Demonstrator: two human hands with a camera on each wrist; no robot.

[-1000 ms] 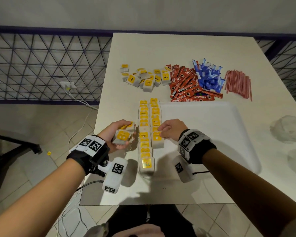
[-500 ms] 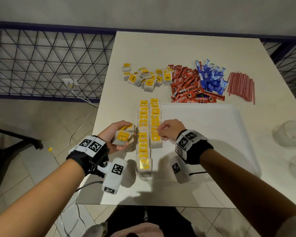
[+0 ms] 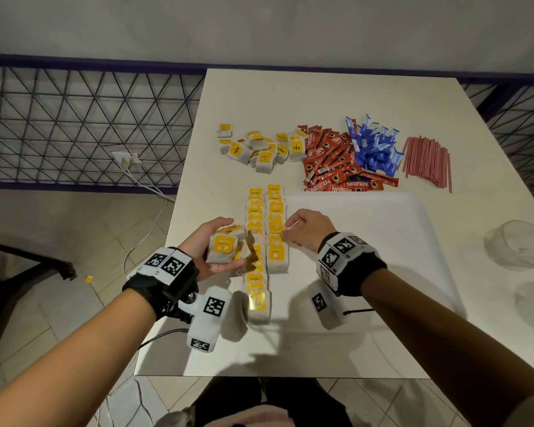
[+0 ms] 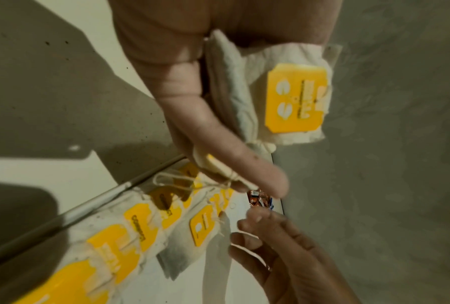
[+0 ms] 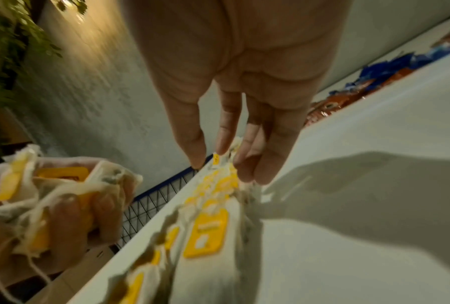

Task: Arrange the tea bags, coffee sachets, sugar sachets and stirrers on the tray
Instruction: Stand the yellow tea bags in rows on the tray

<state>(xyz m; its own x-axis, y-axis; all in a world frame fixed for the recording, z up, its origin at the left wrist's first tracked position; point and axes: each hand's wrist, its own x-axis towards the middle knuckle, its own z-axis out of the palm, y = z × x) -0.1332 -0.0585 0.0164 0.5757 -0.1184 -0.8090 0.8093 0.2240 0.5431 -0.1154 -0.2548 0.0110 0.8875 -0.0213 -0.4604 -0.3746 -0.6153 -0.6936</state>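
My left hand [image 3: 219, 241] grips a small bunch of tea bags [image 4: 294, 98] with yellow tags, just left of the white tray [image 3: 367, 241]. Two rows of tea bags [image 3: 264, 229] lie along the tray's left side. Just above the right row hovers my right hand [image 3: 287, 231]; its fingers [image 5: 260, 164] hang loose and hold nothing. At the back of the table lie a loose pile of tea bags [image 3: 259, 147], red coffee sachets [image 3: 330, 161], blue sugar sachets [image 3: 373, 146] and red stirrers [image 3: 427, 158].
The white table [image 3: 321, 94] ends close to my left hand, with tiled floor, a cable and a mesh railing [image 3: 90, 124] beyond. A clear crumpled plastic item [image 3: 518, 245] lies right of the tray.
My right hand has lifted a little off the right row of tea bags and its fingers have loosened. The left hand still holds its bunch in about the same place.
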